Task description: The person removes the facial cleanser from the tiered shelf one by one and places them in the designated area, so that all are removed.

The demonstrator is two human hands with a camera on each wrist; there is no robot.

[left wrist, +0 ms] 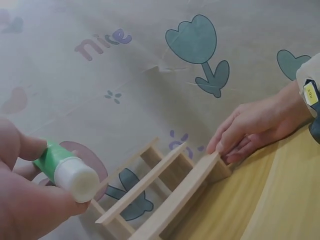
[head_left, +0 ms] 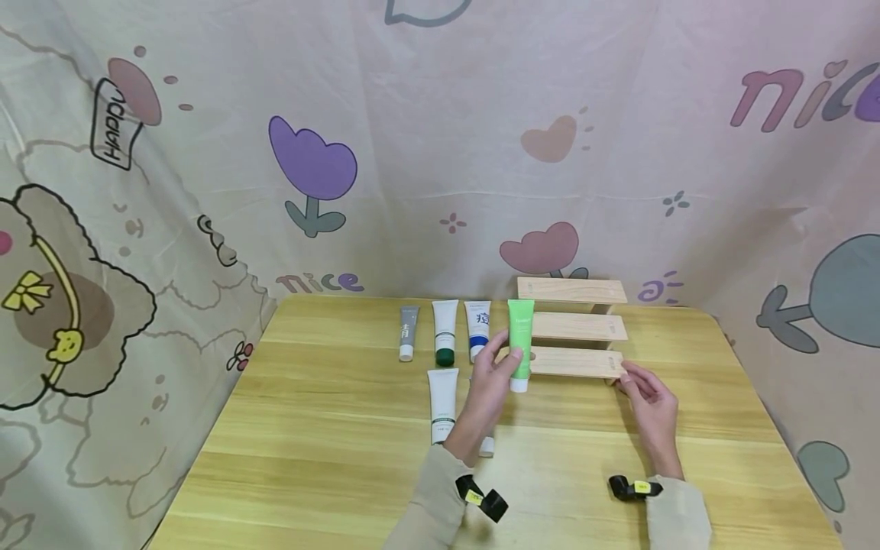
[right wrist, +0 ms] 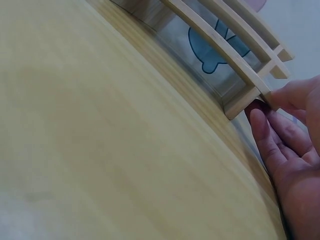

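Note:
My left hand (head_left: 490,378) holds a green squeeze tube (head_left: 520,336) with a white cap, pinched between thumb and fingers. The tube stands nearly upright, cap down, in front of the left end of a three-step wooden rack (head_left: 574,362). In the left wrist view the white cap of the tube (left wrist: 77,179) faces the camera. At the rack's right end, my right hand (head_left: 649,409) pinches the corner of the lowest step. The right wrist view shows the fingers (right wrist: 287,95) around that end of the rack (right wrist: 220,45).
Left of the rack lie a grey tube (head_left: 409,333), a white tube with a green cap (head_left: 445,328) and a white-and-blue tube (head_left: 477,321). Nearer, another white tube (head_left: 443,401) lies beside one mostly hidden by my left arm. A patterned cloth (head_left: 426,153) hangs behind the wooden table (head_left: 309,428).

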